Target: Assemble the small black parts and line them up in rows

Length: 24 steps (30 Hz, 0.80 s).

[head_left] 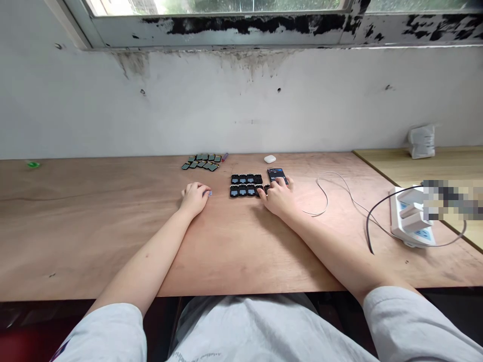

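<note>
The left hand [194,199] curls closed around a small bluish piece [209,193], mostly hidden. The right hand [277,197] lies spread, not gripping, on a phone [277,176], its fingers covering the end of the black modules [245,185]. No writing is readable; a pixelated blur [449,199] hides part of the power strip [411,216].

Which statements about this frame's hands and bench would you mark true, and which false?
1. The right hand has its fingers on a black smartphone. True.
2. The left hand holds that smartphone. False: it rests on the plywood bench, at a small bluish item.
3. Two rows of black square modules lie between the hands. True.
4. The small dark-green cards form one neat stack. False: they lie spread out in rows.
</note>
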Tool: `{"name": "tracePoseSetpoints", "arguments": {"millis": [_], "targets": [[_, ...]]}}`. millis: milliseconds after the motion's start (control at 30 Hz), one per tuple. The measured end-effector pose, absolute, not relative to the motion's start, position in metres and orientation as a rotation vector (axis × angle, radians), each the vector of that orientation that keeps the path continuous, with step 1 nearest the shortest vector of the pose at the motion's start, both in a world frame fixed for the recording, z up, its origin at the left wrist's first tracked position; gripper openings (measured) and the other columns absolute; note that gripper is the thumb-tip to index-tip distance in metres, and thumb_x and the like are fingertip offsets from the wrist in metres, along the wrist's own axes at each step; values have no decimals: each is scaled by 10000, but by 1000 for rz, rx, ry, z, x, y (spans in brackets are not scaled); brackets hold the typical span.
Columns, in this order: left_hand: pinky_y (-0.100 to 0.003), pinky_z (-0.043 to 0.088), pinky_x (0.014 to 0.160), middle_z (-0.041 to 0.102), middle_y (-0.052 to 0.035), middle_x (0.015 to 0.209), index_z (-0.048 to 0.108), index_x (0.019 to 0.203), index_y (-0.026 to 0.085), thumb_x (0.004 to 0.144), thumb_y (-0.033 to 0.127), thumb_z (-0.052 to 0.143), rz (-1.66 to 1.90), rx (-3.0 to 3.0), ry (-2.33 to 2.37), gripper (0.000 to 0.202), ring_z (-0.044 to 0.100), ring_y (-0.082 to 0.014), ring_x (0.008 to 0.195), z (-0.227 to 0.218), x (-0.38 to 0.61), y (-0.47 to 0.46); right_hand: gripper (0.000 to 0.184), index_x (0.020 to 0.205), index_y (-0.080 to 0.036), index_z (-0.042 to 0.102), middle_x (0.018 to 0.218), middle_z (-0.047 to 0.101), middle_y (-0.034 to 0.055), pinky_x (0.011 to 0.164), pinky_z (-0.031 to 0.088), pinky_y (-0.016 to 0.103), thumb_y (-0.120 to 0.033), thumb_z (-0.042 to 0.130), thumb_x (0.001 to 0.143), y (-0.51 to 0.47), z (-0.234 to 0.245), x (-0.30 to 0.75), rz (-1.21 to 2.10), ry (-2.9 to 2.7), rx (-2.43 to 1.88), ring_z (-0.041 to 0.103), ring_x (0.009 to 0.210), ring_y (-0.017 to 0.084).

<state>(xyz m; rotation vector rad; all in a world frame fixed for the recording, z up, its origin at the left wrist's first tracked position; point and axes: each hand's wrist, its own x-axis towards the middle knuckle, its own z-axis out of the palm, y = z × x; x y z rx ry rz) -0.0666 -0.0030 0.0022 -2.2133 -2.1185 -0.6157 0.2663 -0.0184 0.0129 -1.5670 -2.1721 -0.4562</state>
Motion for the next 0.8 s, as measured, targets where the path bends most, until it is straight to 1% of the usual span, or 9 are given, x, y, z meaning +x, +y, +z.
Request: {"name": "tracePoseSetpoints", "arguments": {"millis": [67, 167, 267, 400, 500, 633, 733, 800], "targets": [[-504, 374, 1056, 641, -102, 1269, 747, 1077, 283, 976, 353, 502, -624, -2220, -2123, 274, 483, -323, 1259, 3, -66, -3, 574, 853, -179, 821, 1013, 738, 178, 1111, 235, 566, -483, 386, 1071, -17, 13, 267, -377, -2241, -1508, 441, 1234, 368], [-496, 384, 1036, 651, -107, 1239, 734, 1033, 269, 970, 338, 515, -640, -2227, -2115, 238, 496, -322, 1241, 2, -67, -2, 518, 840, -196, 813, 1026, 734, 159, 1055, 322, 542, -467, 432, 1062, -16, 12, 268, -221, -2420, -1268, 458, 1227, 358], [-478, 395, 1016, 654, -103, 1221, 720, 990, 255, 962, 328, 530, -667, -2238, -2073, 205, 511, -318, 1224, 1, -68, -1, 429, 827, -208, 782, 1056, 723, 126, 1044, 377, 502, -427, 489, 1050, -18, 12, 268, -56, -2536, -962, 512, 1187, 320], [-452, 398, 1017, 656, -99, 1220, 705, 990, 238, 961, 319, 526, -773, -2204, -2024, 199, 525, -304, 1228, 3, -65, -3, 295, 864, -209, 735, 1165, 694, 104, 992, 460, 423, -388, 563, 1024, -25, 14, 265, 215, -2623, -666, 586, 1085, 252], [-433, 407, 1016, 676, -95, 1183, 683, 960, 220, 952, 288, 521, -885, -2178, -1979, 176, 556, -288, 1196, 5, -62, -6, 255, 920, -207, 730, 1249, 662, 110, 1001, 470, 419, -406, 597, 1008, -28, 16, 263, 291, -2638, -587, 588, 1106, 250], [-390, 461, 962, 707, -83, 1011, 662, 973, 203, 963, 294, 497, -1066, -2233, -1927, 188, 626, -246, 1017, 8, -59, -9, 265, 1123, -211, 740, 1271, 641, 125, 992, 477, 435, -412, 637, 984, -29, 14, 261, 282, -2658, -582, 580, 1112, 267], [-349, 509, 878, 702, -84, 1023, 676, 1029, 195, 982, 330, 473, -1193, -2347, -1870, 249, 636, -217, 925, 7, -54, -11, 280, 1201, -220, 733, 1244, 634, 123, 981, 483, 429, -356, 652, 971, -26, 8, 260, 271, -2651, -594, 585, 1092, 260], [-341, 522, 848, 695, -87, 1054, 695, 1044, 197, 994, 344, 451, -1230, -2471, -1801, 289, 638, -207, 913, 6, -46, -15, 286, 1234, -231, 729, 1217, 633, 120, 973, 487, 422, -296, 636, 972, -25, 5, 260, 273, -2632, -604, 586, 1081, 253]]}}
